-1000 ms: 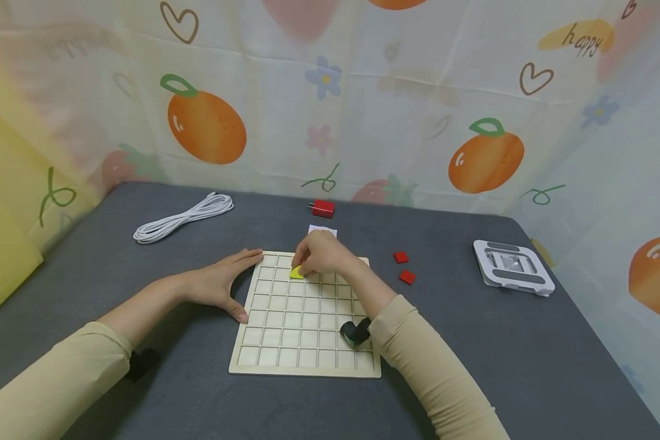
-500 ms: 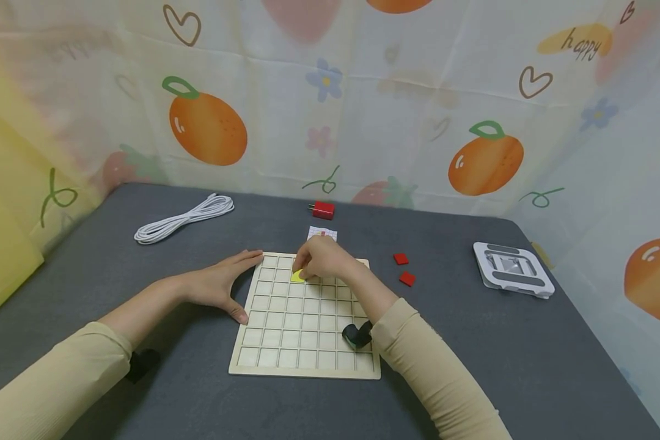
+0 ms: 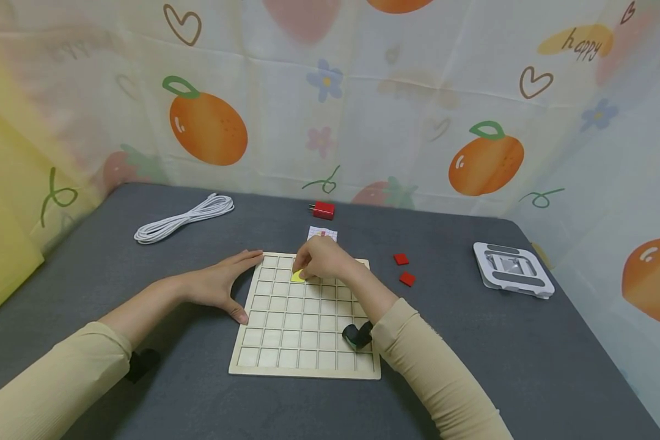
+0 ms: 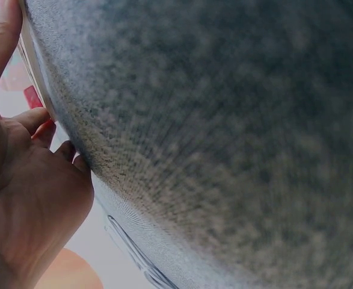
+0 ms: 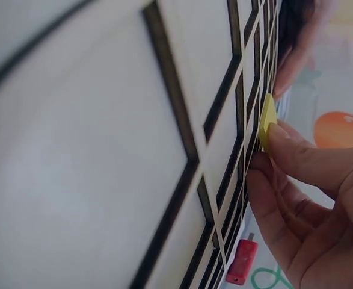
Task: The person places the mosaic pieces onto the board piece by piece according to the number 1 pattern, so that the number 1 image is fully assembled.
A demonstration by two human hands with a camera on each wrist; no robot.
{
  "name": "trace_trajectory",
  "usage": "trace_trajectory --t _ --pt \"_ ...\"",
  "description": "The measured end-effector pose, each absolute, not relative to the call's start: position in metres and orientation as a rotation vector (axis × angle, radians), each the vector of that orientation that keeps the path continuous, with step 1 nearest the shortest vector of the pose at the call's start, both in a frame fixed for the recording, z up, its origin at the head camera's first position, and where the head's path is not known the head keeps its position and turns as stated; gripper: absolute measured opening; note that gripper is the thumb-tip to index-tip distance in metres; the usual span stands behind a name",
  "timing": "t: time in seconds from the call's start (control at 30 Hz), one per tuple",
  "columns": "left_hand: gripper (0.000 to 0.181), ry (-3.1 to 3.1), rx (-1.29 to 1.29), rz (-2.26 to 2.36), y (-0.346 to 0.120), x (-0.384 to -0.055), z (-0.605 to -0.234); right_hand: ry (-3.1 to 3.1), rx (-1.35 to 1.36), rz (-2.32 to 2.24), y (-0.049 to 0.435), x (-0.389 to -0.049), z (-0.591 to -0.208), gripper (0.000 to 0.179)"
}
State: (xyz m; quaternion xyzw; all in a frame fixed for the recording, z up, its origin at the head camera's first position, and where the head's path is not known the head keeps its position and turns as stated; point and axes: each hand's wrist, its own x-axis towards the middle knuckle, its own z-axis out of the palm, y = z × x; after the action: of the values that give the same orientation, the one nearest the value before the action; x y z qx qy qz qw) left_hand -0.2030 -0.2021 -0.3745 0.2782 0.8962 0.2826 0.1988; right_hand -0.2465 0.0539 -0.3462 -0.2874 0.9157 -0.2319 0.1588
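A pale wooden grid board (image 3: pixel 293 319) lies on the dark grey table. My right hand (image 3: pixel 323 256) is over its far rows, pinching a small yellow tile (image 3: pixel 297 277) with thumb and fingers. In the right wrist view the thumb rests on the yellow tile (image 5: pixel 267 120), which stands slightly tilted against the grid. Part of the tile is hidden by the fingers. My left hand (image 3: pixel 211 286), thumb and fingers spread, rests along the board's left edge. Two red tiles (image 3: pixel 401 259) lie loose to the right of the board.
A red plug adapter (image 3: pixel 323 210) and a small printed paper (image 3: pixel 321 231) lie beyond the board. At the back left is a coiled white cable (image 3: pixel 184 219). A white and grey folded stand (image 3: pixel 514 269) lies on the right. A patterned curtain (image 3: pixel 385 110) hangs behind the table.
The yellow tile has shifted slightly and shows flatter on the board, with my right hand still pinching it. My left hand has stayed in place.
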Motion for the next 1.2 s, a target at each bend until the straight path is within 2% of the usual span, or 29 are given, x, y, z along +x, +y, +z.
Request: trace_trajectory --t 0.2,0.43,0.6,1.2 --pt "0.126 2.509 0.784 0.791 -0.202 -0.203 -0.375 2.627 -0.805 -0.639 0.053 -0.247 -0.348 0.013" --pt "0.126 2.507 0.78 0.797 -0.202 -0.203 -0.374 2.634 -0.804 -0.658 0.052 -0.248 -0.347 0.027" --pt "0.126 2.511 0.786 0.786 -0.202 -0.204 -0.375 2.566 -0.802 -0.716 0.059 -0.251 -0.341 0.026" --pt "0.127 2.504 0.785 0.816 -0.202 -0.201 -0.374 2.651 -0.533 -0.799 0.147 -0.279 -0.317 0.033"
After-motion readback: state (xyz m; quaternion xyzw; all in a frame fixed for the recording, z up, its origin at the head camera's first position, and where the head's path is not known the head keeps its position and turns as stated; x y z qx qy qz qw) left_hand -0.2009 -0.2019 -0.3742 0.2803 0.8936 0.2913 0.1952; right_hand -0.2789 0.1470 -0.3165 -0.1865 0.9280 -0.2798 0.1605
